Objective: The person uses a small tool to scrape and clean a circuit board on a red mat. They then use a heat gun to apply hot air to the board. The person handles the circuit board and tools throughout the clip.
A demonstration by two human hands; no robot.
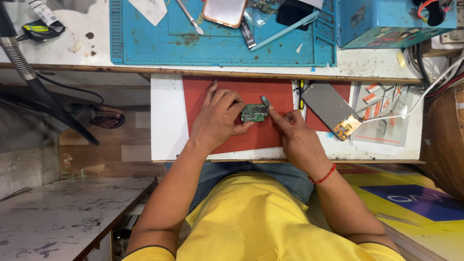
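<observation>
At frame centre, our left hand (217, 118) rests on the red mat (270, 92), fingers clamped on the left edge of a small green circuit board (254, 113). Just right of it, our right hand (295, 135) touches the board's right edge, index finger extended, the other fingers curled together. Further right, a phone screen (331, 108) lies face down on the counter (166, 125).

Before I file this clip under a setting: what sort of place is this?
Probably a phone repair bench. The left hand holds a small green circuit board, a bare phone screen lies beside it, and a blue work mat carries tweezers.
</observation>
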